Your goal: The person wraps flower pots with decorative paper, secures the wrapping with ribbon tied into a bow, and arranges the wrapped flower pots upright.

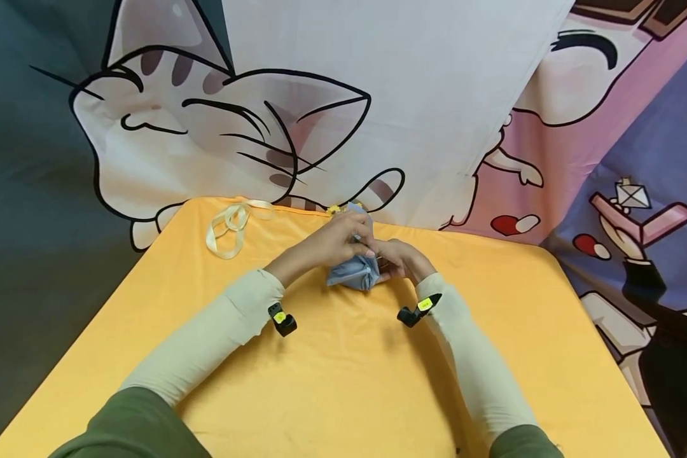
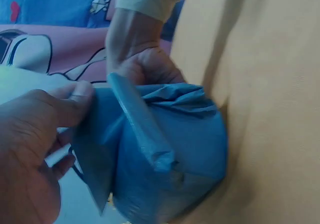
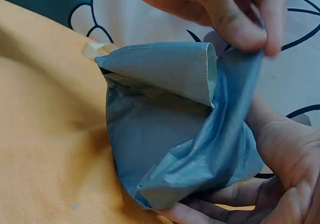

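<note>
A bundle wrapped in crinkled blue-grey paper (image 1: 352, 273) is held up over the far part of the table. Small yellow flowers (image 1: 333, 210) show beyond its far end. My left hand (image 1: 343, 236) pinches the upper edge of the paper between thumb and fingers. From below and the right, my right hand (image 1: 397, 257) holds the bundle, its fingers curled under the wrap in the right wrist view. A folded flap of the paper (image 3: 165, 69) stands out from the side, its edge loose. What the wrap encloses is hidden.
A loosely coiled cream ribbon (image 1: 226, 232) lies at the table's far left. The yellow cloth-covered table (image 1: 332, 381) ends at a hanging cloth (image 1: 435, 95) printed with a cat and cartoon figures.
</note>
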`<state>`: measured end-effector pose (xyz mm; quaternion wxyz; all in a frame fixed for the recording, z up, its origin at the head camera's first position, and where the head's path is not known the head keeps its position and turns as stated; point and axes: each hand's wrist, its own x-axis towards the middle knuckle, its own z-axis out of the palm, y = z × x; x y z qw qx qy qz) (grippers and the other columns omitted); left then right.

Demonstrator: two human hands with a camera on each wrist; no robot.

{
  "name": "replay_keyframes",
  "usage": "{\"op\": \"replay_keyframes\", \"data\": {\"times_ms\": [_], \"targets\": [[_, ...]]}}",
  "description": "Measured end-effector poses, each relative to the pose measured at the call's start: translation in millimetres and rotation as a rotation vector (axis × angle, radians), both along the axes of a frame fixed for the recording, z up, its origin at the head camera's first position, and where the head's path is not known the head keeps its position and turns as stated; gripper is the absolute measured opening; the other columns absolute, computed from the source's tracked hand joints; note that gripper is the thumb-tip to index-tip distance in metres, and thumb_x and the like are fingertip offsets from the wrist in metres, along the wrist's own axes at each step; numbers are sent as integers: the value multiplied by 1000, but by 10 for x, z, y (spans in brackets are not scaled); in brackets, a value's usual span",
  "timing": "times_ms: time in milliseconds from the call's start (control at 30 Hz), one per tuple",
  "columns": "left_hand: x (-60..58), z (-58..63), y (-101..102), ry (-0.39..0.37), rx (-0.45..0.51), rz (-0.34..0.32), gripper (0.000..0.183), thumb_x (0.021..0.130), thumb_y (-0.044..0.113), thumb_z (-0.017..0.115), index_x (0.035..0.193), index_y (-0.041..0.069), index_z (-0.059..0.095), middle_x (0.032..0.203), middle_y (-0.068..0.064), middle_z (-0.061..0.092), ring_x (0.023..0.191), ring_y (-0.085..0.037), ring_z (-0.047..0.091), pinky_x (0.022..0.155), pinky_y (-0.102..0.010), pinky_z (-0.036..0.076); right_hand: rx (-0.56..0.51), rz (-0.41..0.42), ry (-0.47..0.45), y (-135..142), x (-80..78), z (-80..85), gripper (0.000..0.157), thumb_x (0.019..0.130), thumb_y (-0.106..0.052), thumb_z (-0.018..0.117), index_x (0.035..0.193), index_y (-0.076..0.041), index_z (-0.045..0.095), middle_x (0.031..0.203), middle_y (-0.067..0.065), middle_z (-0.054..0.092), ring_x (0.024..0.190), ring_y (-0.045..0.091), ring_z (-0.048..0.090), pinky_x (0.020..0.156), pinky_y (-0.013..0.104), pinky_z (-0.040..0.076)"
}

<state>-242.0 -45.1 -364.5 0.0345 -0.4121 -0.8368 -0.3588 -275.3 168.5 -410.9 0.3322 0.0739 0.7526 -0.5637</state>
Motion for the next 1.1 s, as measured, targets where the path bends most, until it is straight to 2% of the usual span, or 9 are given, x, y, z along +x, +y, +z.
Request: {"op": "replay_keyframes", "data": {"times_ms": [233, 433, 533, 667, 800, 900, 967, 1033, 1100], "targets": [[103, -170, -267, 78, 178, -83, 6, 91, 4, 92, 90, 8, 88, 92, -5, 66, 94, -22, 60, 83, -38, 52, 44, 26, -48, -23, -91, 32, 60, 102, -57, 72, 122, -1, 65, 102, 10, 71, 83, 20, 73, 72, 30, 69], [145, -397, -491, 98, 267, -138, 12, 86, -4, 93, 89, 7, 89, 95, -8, 69, 101, -25, 59, 90, -29, 53, 76, 38, -67, -41, -143, 59, 82, 96, -64, 78, 140, 4, 61, 118, 13, 73, 95, 22, 76, 77, 32, 70], [139, -469, -556, 28, 237, -142, 12, 87, -2, 93, 89, 9, 90, 100, -8, 72, 107, -25, 58, 98, -33, 51, 71, 36, -74, -35, -149, 48, 79, 96, -63, 78, 137, 3, 63, 117, 13, 73, 95, 22, 76, 77, 32, 70], [152, -444, -543, -125, 178, -46, 15, 97, 8, 89, 84, 15, 88, 99, -1, 76, 108, -19, 60, 109, -40, 49, 71, 49, -78, -36, -130, 38, 77, 98, -62, 76, 135, 5, 65, 114, 12, 76, 92, 21, 77, 77, 31, 70], [184, -283, -309, -112, 146, 159, 28, 106, 21, 80, 80, 13, 83, 93, -3, 77, 100, -20, 66, 125, -51, 46, 60, 61, -80, -40, -95, 44, 72, 101, -59, 71, 134, 4, 63, 116, 14, 72, 93, 21, 75, 77, 30, 70], [209, -154, -21, -47, 26, 265, 27, 112, 26, 70, 100, 7, 84, 104, -9, 77, 104, -26, 67, 121, -54, 49, 19, 71, -67, -12, -70, 51, 51, 105, -47, 65, 123, 1, 63, 110, 12, 69, 90, 20, 73, 76, 29, 69], [221, -104, 164, -22, -111, 290, 39, 117, 32, 60, 128, 0, 79, 129, -16, 74, 124, -32, 66, 122, -54, 49, -22, 107, -36, 37, -60, 48, 36, 111, -34, 58, 117, 1, 63, 101, 9, 70, 85, 18, 73, 76, 28, 69], [224, -107, 304, -23, -239, 306, 60, 120, 42, 48, 157, -4, 59, 157, -23, 61, 150, -39, 55, 130, -55, 43, -74, 161, -5, 79, -57, 40, 31, 116, -24, 50, 121, 4, 62, 91, 4, 71, 80, 15, 73, 76, 27, 68], [227, -172, 372, -61, -328, 335, 79, 121, 54, 37, 173, -6, 34, 179, -27, 37, 171, -42, 31, 143, -55, 25, -92, 223, 15, 99, -66, 13, 32, 120, -19, 47, 142, 0, 61, 80, -1, 70, 73, 11, 71, 76, 25, 67]]}}
